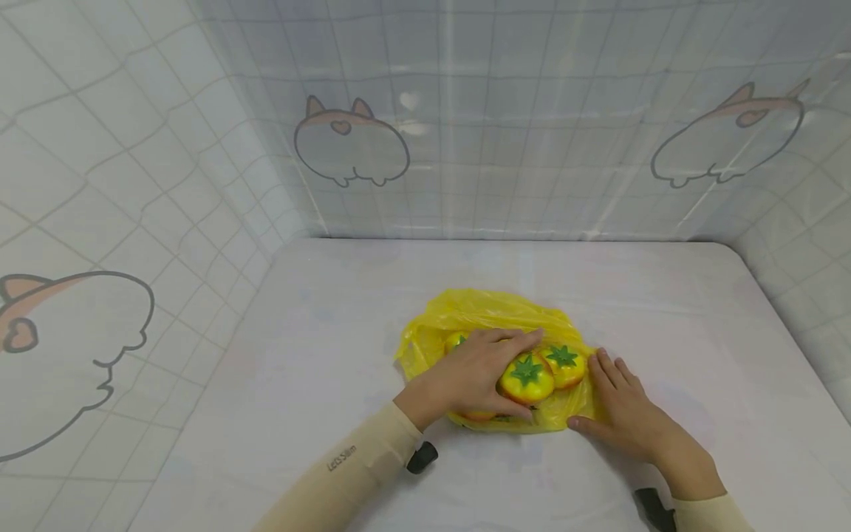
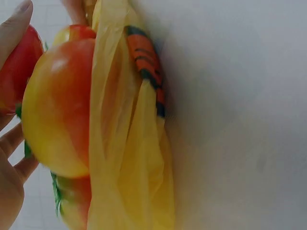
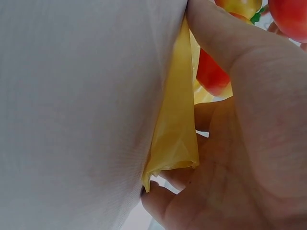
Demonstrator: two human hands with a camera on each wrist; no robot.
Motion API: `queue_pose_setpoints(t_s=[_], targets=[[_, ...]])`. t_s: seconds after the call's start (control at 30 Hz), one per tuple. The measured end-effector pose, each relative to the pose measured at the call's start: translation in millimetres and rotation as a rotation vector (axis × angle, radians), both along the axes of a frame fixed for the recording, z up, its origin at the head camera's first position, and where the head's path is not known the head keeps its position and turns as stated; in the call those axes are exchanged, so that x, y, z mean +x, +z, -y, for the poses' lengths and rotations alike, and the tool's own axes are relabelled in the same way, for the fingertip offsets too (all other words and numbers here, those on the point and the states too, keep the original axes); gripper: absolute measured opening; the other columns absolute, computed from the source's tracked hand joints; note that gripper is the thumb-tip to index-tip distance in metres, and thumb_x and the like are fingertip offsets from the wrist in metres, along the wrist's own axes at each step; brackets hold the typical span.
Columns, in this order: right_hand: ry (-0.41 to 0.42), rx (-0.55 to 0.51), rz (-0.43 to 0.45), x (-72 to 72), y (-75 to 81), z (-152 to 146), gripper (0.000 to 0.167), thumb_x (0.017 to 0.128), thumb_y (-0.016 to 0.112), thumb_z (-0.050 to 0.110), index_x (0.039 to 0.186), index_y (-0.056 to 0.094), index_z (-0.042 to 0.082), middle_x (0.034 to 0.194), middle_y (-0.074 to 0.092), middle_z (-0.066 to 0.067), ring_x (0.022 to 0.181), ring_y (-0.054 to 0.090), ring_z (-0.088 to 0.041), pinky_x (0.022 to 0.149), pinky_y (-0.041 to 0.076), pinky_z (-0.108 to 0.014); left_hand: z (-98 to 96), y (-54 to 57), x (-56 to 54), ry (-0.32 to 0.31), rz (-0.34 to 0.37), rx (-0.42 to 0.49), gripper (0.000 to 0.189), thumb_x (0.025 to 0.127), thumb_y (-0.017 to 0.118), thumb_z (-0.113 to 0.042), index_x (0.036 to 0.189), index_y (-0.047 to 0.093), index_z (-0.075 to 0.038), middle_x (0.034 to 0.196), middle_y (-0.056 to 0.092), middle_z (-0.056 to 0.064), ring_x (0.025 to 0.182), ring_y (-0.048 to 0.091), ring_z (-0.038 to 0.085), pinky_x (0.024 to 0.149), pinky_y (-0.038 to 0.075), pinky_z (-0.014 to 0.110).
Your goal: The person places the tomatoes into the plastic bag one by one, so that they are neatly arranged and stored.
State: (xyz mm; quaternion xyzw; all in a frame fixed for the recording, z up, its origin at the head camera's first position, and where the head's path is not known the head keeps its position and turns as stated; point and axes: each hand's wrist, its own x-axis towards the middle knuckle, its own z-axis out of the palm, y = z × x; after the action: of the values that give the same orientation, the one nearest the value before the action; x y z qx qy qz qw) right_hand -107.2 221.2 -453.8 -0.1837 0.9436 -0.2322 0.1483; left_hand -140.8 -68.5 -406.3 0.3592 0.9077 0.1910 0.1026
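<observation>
A yellow plastic bag [image 1: 492,307] lies spread on the table with several toy tomatoes on it, yellow on top with green star-shaped leaves. My left hand [image 1: 472,373] reaches over it, thumb and fingers around one tomato [image 1: 515,391], whose underside looks red in the left wrist view. Against it on the right sits another tomato [image 1: 569,373]. One more tomato [image 1: 454,340] is partly hidden behind the left hand, and an orange one [image 1: 480,416] shows below the palm. My right hand [image 1: 625,406] rests at the bag's right edge, fingers extended, fingertips touching the plastic.
The white table [image 1: 332,310] is bordered at the back by a tile-patterned curtain [image 1: 505,148] with dog drawings, and more of it hangs on both sides. Small black devices [image 1: 422,458] sit by each wrist. Orange and dark print [image 2: 146,60] marks the bag's side.
</observation>
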Motion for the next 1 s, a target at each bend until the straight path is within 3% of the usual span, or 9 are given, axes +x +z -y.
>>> queue_pose_setpoints(t_s=[0.27,0.4,0.63,1.0], targets=[[0.003,-0.011,-0.006,2.5,-0.4,-1,0.116,0.087,0.073,0.061,0.158,0.018,-0.012,0.164,0.011,-0.037,0.145,0.013,-0.065,0.115,0.018,-0.075,-10.1,-3.2,6.6,-0.091,-0.049,-0.051,0.111,0.083,0.068,-0.074,0.166,0.008,-0.034,0.169,0.027,-0.010,0.152,0.030,0.017,0.125,0.027,0.044],[0.005,-0.003,-0.010,3.3,-0.5,0,0.115,0.088,0.072,0.062,0.158,0.017,-0.012,0.165,0.011,-0.037,0.146,0.013,-0.064,0.115,0.019,-0.075,-13.9,-6.1,8.2,-0.121,-0.061,-0.078,0.113,0.082,0.067,-0.076,0.166,0.001,-0.036,0.169,0.025,-0.009,0.155,0.022,0.014,0.126,0.023,0.044],[0.000,-0.001,-0.012,3.4,0.3,0,0.115,0.088,0.072,0.062,0.159,0.018,-0.011,0.165,0.012,-0.036,0.146,0.013,-0.064,0.114,0.020,-0.075,-17.7,-12.2,9.7,-0.143,-0.091,-0.123,0.117,0.079,0.068,-0.078,0.165,0.000,-0.037,0.169,0.025,-0.010,0.159,0.007,0.012,0.127,0.015,0.050],[-0.014,0.002,0.011,3.3,0.4,1,0.116,0.087,0.071,0.064,0.159,0.018,-0.010,0.166,0.012,-0.035,0.147,0.012,-0.062,0.114,0.020,-0.076,-19.5,-19.0,13.7,-0.161,-0.143,-0.202,0.117,0.078,0.065,-0.080,0.166,0.002,-0.035,0.169,0.022,-0.012,0.160,0.007,0.016,0.128,0.013,0.050]])
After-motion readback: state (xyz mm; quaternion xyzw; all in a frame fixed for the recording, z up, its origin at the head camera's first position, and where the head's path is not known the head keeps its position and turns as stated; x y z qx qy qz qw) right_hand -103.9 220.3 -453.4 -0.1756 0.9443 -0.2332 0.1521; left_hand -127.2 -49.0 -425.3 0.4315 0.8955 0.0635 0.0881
